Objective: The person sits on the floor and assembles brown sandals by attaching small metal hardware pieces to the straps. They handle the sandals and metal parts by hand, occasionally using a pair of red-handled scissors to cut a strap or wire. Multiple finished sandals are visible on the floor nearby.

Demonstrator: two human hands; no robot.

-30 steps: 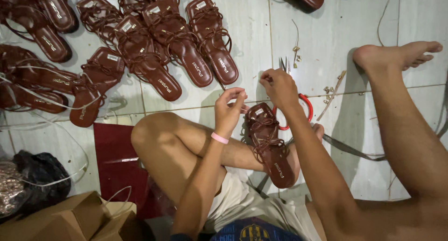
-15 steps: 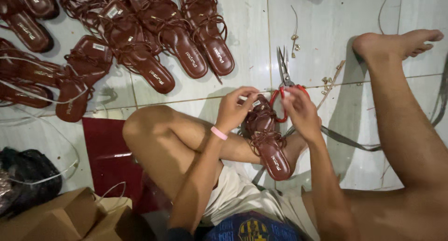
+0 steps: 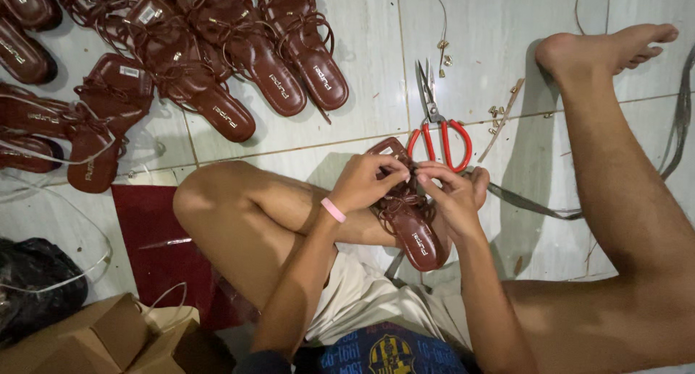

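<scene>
Where the two hands meet, the sandal's straps are mostly covered, so I cannot make out exactly which strap is held. The left hand, a pink band at its wrist, has its fingertips pressed together, pinching the thin brown straps of the sandal; the right hand pinches the same tangle from the other side, the two hands touching. This sandal rests on the crossed leg, its glossy dark-brown sole narrow and rounded at the heel, its toe end hidden behind the fingers. Just beyond the hands, red-handled scissors lie on the pale tiled floor, steel blades pointing away. Small brass-coloured bits are scattered beside them. More brown strappy sandals crowd the floor's far left corner, some cut off by the edge. Cardboard boxes sit at the near left corner.
</scene>
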